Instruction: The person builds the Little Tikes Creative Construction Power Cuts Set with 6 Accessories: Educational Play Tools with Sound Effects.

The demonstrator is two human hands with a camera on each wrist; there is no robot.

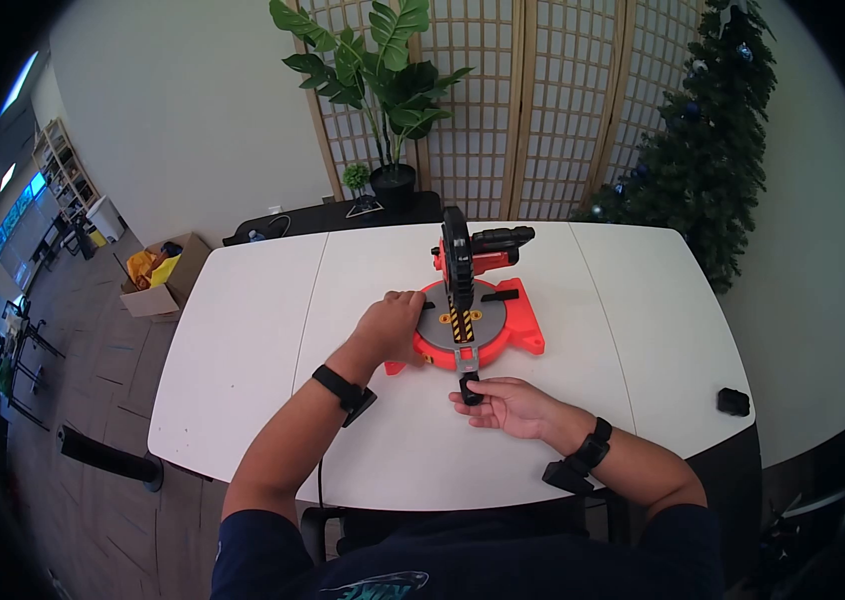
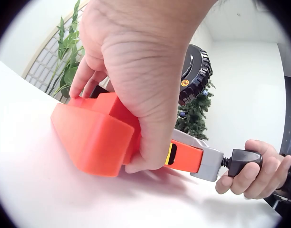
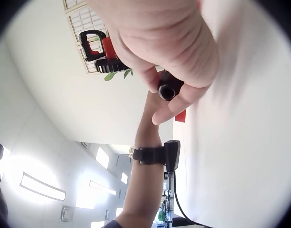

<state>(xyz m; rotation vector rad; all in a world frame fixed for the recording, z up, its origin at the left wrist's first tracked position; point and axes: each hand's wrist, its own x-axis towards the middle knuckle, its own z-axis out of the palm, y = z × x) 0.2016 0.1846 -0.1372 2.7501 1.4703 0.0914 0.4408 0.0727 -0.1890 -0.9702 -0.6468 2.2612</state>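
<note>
A toy miter saw stands on the white table, with an orange-red base (image 1: 523, 325), a round grey turntable (image 1: 489, 322) and an upright black blade (image 1: 458, 258). My left hand (image 1: 390, 328) grips the left side of the base; in the left wrist view its thumb lies at the base's front and other fingers reach over the far side. At the front, my right hand (image 1: 515, 408) holds a black knob (image 2: 244, 163) between thumb and fingers. A short threaded stem joins that knob to the grey front bracket (image 2: 207, 164). In the right wrist view the knob's round end (image 3: 167, 91) shows between the fingers.
A small black object (image 1: 733, 402) lies at the white table's (image 1: 233, 370) right edge. Behind stand a potted plant (image 1: 393, 180), a lattice screen (image 1: 568, 110) and a decorated tree (image 1: 693, 170). A cardboard box (image 1: 178, 280) sits on the floor at left.
</note>
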